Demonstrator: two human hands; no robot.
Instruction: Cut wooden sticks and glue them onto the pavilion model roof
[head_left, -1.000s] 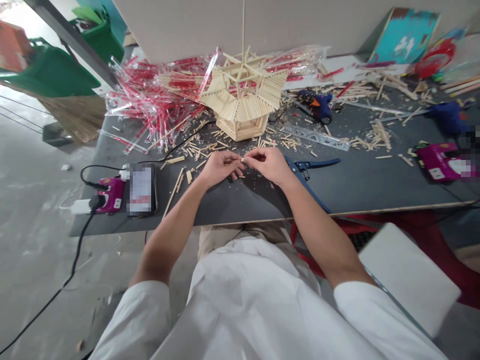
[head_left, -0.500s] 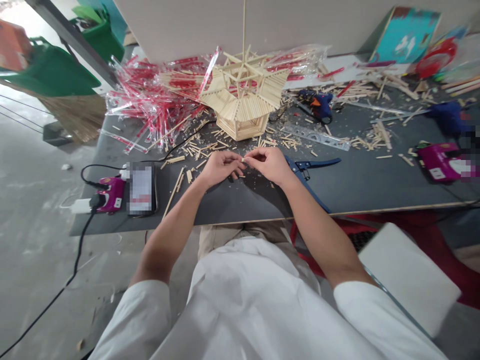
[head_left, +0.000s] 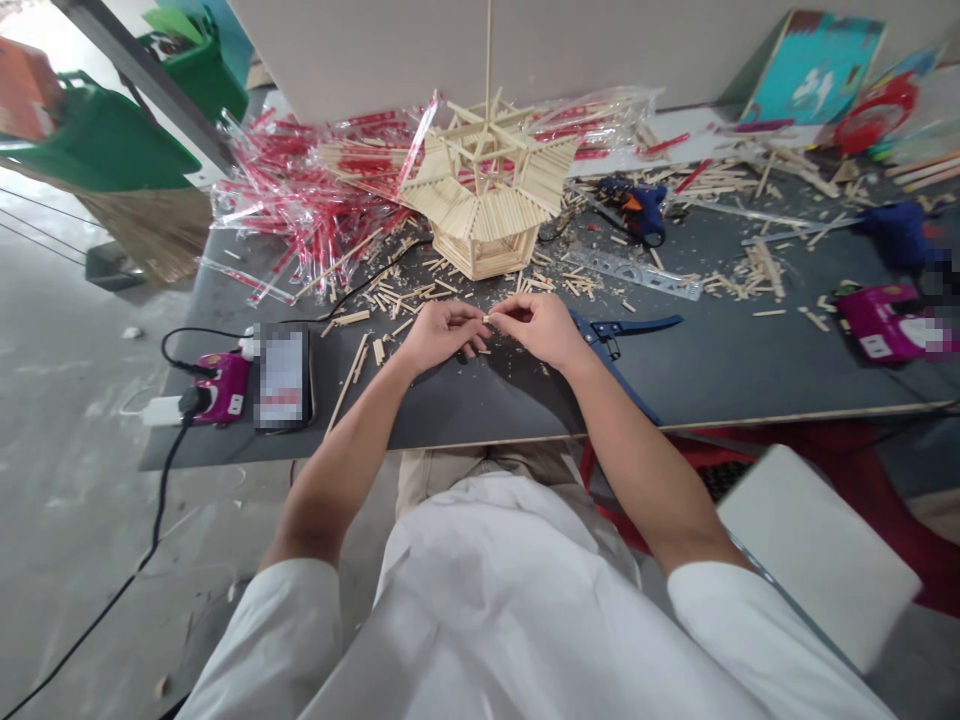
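Note:
Both hands meet over the dark table [head_left: 720, 365], just in front of a small pavilion model [head_left: 487, 205] built of wooden sticks. My left hand [head_left: 441, 335] and my right hand [head_left: 538, 330] are closed in pinches, fingertips together on a short wooden stick piece [head_left: 486, 319] held between them. Cut stick pieces [head_left: 401, 295] lie scattered on the table around and beyond my hands. Blue-handled cutters [head_left: 626, 328] rest right beside my right wrist.
Red-and-clear wrappers [head_left: 300, 200] pile up at back left. A phone [head_left: 281, 377] and a pink power strip [head_left: 217, 388] with cables sit at the left edge. A blue glue gun [head_left: 637, 208], a metal ruler [head_left: 637, 275] and more sticks lie at right. A white stool [head_left: 817, 550] stands below right.

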